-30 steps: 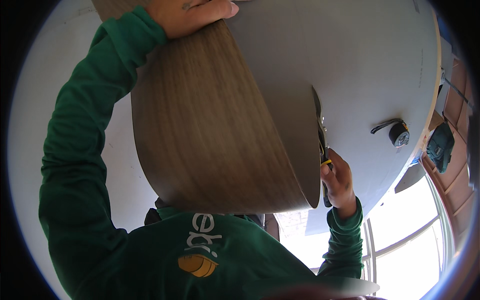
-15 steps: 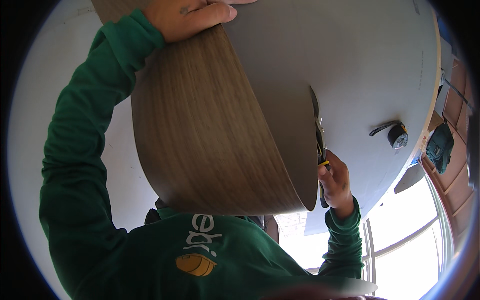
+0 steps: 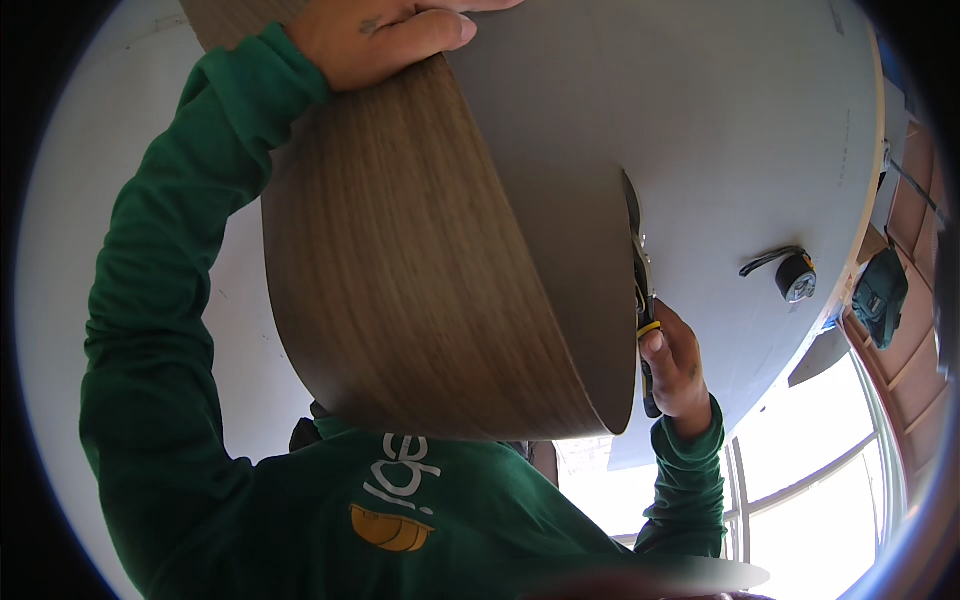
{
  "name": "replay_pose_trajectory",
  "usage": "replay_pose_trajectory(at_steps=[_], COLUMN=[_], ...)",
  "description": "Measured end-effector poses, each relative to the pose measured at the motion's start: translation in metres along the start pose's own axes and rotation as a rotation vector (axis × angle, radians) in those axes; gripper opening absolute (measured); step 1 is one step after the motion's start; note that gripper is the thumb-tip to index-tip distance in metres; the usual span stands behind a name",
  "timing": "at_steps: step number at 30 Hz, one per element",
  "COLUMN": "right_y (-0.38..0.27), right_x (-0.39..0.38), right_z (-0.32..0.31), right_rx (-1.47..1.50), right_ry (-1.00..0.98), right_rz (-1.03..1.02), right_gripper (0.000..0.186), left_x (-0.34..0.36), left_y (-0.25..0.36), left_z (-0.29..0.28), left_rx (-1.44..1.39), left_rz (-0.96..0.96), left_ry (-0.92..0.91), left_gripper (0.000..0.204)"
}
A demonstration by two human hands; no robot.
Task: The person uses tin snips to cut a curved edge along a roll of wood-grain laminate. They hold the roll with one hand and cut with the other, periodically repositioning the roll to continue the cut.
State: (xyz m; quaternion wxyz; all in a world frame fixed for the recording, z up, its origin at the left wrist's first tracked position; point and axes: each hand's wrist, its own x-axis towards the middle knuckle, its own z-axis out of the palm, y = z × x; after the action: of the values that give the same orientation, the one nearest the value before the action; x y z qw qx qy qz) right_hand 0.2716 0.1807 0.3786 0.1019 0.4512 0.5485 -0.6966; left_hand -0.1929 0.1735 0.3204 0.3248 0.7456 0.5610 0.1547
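Observation:
A thin laminate sheet (image 3: 390, 240), wood-grained on one face and grey on the other, curls up in a big loop before my chest. At the top my left hand (image 3: 385, 40) grips the curled part by its edge, thumb along the rim; some fingertips run out of view. To the right of the loop, my right hand (image 3: 675, 360) is closed around the handles of a pair of tin snips (image 3: 641, 255) with black and yellow grips. Their blades point away from me, against the sheet along the edge of the curl. Part of the blades is hidden.
On the grey surface (image 3: 740, 130) at the right lies a black tape measure (image 3: 796, 276) with a wrist strap. Beyond that surface's right edge are a dark green bag (image 3: 880, 297) and a bright window (image 3: 815, 480). A white surface (image 3: 150, 130) extends at the left.
The bottom of the laminate curl has sunk slightly. The tin snips and my right hand have shifted only a little; my left hand keeps its hold.

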Motion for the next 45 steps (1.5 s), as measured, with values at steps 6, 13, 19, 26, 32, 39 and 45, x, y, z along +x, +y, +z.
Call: replay_pose_trajectory(at_steps=[6, 13, 19, 26, 32, 39, 45], right_y=[0.005, 0.003, 0.001, -0.004, -0.008, 0.0, -0.011], right_x=[-0.001, 0.001, 0.005, 0.006, 0.008, 0.007, 0.011], right_z=[0.003, 0.004, 0.0, 0.007, -0.002, -0.002, -0.001], right_rx=[-0.017, -0.006, -0.013, 0.038, 0.064, 0.014, 0.018], right_ry=[0.033, 0.038, 0.006, 0.069, -0.014, 0.002, 0.006], right_rz=[-0.006, -0.031, -0.025, -0.033, 0.023, 0.005, -0.005], right_gripper=[0.078, 0.077, 0.076, 0.074, 0.072, 0.071, 0.073], left_x=[-0.002, 0.0, 0.0, 0.001, 0.001, 0.001, 0.0], left_y=[0.003, 0.005, 0.008, 0.003, 0.001, 0.003, 0.005], left_z=[-0.004, -0.004, -0.002, -0.002, 0.005, 0.003, -0.001], left_rx=[0.001, 0.027, -0.007, 0.003, 0.013, -0.006, -0.016], left_rz=[-0.037, -0.046, -0.003, -0.037, -0.016, -0.032, -0.05], left_ry=[-0.002, -0.012, 0.025, -0.021, 0.004, -0.034, -0.058], left_gripper=[0.069, 0.071, 0.072, 0.072, 0.073, 0.073, 0.072])
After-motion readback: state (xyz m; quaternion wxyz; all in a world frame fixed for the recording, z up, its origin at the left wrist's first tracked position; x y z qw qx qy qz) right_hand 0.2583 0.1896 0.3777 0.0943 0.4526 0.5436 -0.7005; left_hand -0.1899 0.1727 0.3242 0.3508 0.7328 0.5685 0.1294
